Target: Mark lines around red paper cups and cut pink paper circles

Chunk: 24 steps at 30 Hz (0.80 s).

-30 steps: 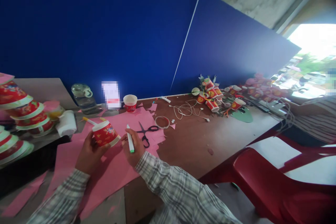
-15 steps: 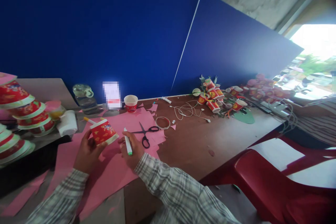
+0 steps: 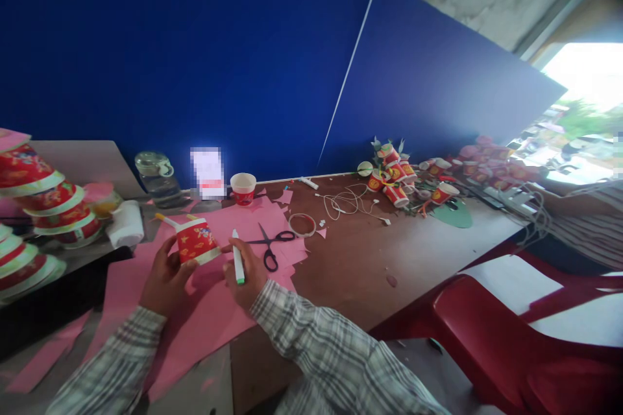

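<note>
My left hand (image 3: 168, 282) grips a red patterned paper cup (image 3: 197, 241), tilted, its pale rim towards me and to the right. Yellow-tipped white strips (image 3: 168, 219) stick out at its far end. In my right hand (image 3: 253, 275) is a white marker pen (image 3: 238, 259) with a green end pointing down; a fingertip reaches close to the cup's rim, and I cannot tell whether it touches. Under both hands lies pink paper (image 3: 209, 324). Black scissors (image 3: 268, 246) rest spread apart on it, just right of my right hand.
Another paper cup (image 3: 243, 189) stands behind the pink paper, near a lit screen (image 3: 207, 172) and a glass jar (image 3: 158, 178). Stacked cups (image 3: 48, 198) rise at left. A tape ring (image 3: 302, 225), white cable (image 3: 341, 204) and cup clusters (image 3: 396, 175) lie rightward. A red chair (image 3: 481, 318) is at right.
The cup has turned slightly and moved a little right, showing a second yellow tip at its far end. The marker has become more upright in my right hand.
</note>
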{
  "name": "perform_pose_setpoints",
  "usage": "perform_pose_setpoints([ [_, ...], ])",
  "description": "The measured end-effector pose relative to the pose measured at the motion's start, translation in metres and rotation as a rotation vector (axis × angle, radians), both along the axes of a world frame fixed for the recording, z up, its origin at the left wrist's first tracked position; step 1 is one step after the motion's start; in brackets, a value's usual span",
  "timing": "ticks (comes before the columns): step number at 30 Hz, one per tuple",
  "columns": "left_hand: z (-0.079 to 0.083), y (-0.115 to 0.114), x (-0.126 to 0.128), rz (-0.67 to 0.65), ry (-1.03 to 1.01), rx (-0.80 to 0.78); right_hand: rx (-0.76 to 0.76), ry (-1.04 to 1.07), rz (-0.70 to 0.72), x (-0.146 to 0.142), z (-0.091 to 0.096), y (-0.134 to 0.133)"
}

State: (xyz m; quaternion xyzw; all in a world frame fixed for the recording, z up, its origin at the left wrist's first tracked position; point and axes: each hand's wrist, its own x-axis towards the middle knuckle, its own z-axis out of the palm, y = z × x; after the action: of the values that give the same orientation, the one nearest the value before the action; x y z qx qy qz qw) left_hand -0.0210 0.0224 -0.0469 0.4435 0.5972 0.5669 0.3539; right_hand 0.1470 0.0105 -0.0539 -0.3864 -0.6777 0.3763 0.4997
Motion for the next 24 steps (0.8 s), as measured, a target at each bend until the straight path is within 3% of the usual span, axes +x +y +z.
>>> perform_pose_setpoints([
  [12, 0.0004, -0.0021, 0.0014, -0.128, 0.059, 0.047, 0.012, -0.022, 0.025, 0.0020, 0.0042, -0.0025],
  [24, -0.0040, -0.0024, 0.0032, -0.130, 0.125, 0.092, 0.041, -0.065, 0.032, 0.0025, 0.0070, -0.0052],
])
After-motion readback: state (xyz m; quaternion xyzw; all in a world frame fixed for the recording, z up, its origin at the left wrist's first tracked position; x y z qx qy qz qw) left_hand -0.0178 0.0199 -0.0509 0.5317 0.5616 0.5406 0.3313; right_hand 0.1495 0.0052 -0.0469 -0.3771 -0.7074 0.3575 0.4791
